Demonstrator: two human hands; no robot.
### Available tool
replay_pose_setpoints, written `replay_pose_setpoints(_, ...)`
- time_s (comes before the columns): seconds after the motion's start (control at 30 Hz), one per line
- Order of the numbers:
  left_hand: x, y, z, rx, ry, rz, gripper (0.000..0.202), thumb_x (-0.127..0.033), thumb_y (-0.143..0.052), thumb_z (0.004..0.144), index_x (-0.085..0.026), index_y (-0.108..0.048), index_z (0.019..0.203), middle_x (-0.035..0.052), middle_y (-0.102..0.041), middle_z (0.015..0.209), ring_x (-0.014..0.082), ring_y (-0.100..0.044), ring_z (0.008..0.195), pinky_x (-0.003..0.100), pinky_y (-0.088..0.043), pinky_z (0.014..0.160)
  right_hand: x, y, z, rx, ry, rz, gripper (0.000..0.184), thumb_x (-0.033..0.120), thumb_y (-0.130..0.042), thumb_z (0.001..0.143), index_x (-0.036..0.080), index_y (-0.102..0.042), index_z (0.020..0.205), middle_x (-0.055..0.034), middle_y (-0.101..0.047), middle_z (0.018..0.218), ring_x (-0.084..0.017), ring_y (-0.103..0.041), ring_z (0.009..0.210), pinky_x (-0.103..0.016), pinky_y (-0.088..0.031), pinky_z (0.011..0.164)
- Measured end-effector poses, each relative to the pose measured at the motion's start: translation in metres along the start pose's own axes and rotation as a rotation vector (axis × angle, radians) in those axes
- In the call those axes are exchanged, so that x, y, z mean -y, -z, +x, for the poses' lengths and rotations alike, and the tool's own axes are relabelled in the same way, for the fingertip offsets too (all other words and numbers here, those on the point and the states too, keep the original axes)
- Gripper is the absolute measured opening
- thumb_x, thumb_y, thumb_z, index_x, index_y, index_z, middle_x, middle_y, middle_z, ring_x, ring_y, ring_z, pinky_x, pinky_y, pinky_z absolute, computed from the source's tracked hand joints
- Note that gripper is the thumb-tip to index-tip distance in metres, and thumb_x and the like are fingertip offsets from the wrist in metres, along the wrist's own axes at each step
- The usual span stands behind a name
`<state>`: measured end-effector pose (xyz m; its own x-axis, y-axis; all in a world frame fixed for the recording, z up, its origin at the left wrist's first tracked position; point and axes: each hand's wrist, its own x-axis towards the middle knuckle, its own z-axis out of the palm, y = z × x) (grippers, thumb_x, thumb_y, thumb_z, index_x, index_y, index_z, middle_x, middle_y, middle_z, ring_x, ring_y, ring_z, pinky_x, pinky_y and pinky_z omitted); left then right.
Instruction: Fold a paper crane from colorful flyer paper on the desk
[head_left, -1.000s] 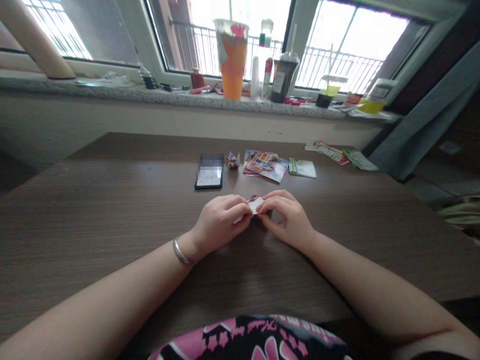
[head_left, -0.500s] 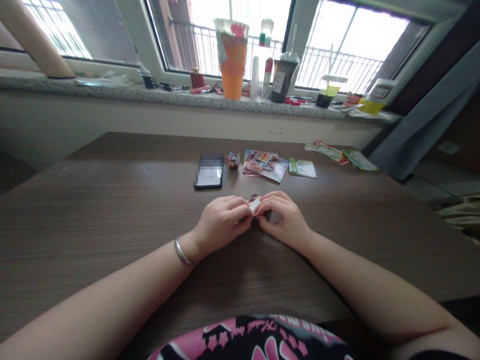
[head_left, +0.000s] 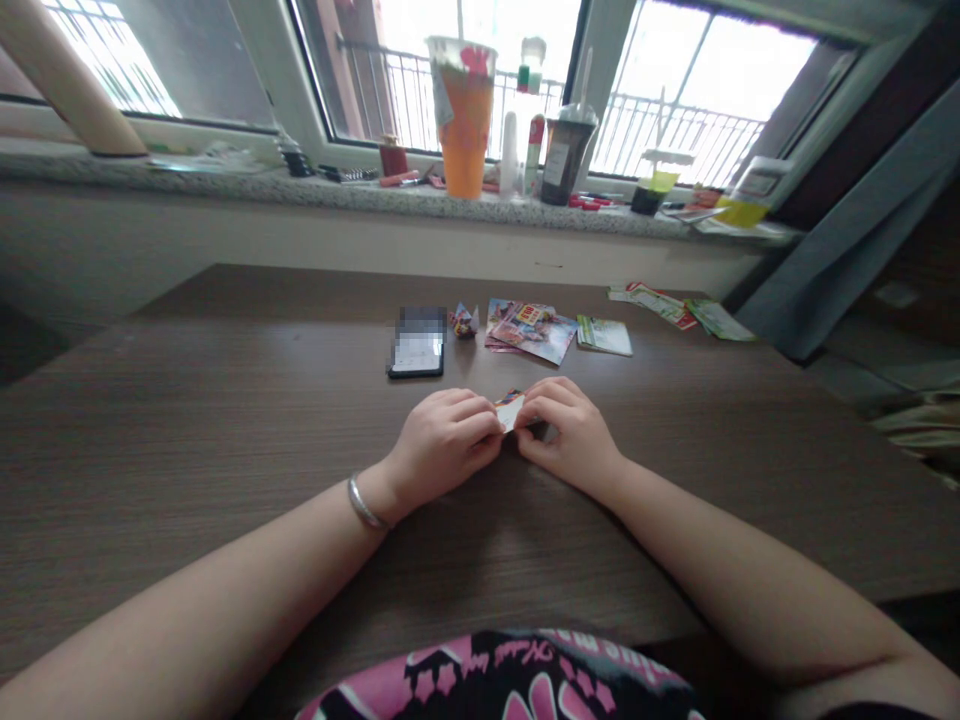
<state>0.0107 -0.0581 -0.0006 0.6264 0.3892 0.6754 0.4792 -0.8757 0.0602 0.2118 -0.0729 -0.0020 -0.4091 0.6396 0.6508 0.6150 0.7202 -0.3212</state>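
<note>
Between my fingertips is a small piece of printed paper (head_left: 510, 412), white on the face toward me with a coloured strip along its far edge. My left hand (head_left: 448, 432), with a silver bangle at the wrist, is closed on its left side. The thumb and fingers of my right hand (head_left: 568, 425) pinch its right side. Much of the paper is hidden by the fingers, so its full shape cannot be made out. Beyond the hands lie a phone (head_left: 418, 343), a small folded colourful paper piece (head_left: 464, 321) and several glossy printed sheets (head_left: 534, 330).
A stack of pale green cards (head_left: 604, 336) lies right of the sheets, with more printed leaflets (head_left: 675, 310) farther right on the brown table (head_left: 187, 420). Along the stone windowsill (head_left: 360, 195) stand a tall orange drink cup (head_left: 464, 120), a dark cup (head_left: 566, 155) and bottles.
My right fingers have shifted slightly to the right along the paper, and a little more of its white face shows between the hands. My left hand has hardly moved.
</note>
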Motion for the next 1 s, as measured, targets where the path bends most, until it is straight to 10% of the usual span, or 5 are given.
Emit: replay_pose_setpoints(1.0,0.013,-0.003,-0.008,0.086,0.096,-0.035,0.011,-0.023,-0.057,0.089,-0.019,-0.064,0.083,0.0031,-0.066,0.084,0.0149,-0.059,0.075,0.027,-0.047,0.069,-0.017,0.002,-0.003,0.043,0.000,-0.198,0.009,0.014,-0.059,0.076,0.022,-0.061,0.072,-0.0049,-0.063,0.083,-0.021,-0.056,0.088,-0.035,-0.049,0.079)
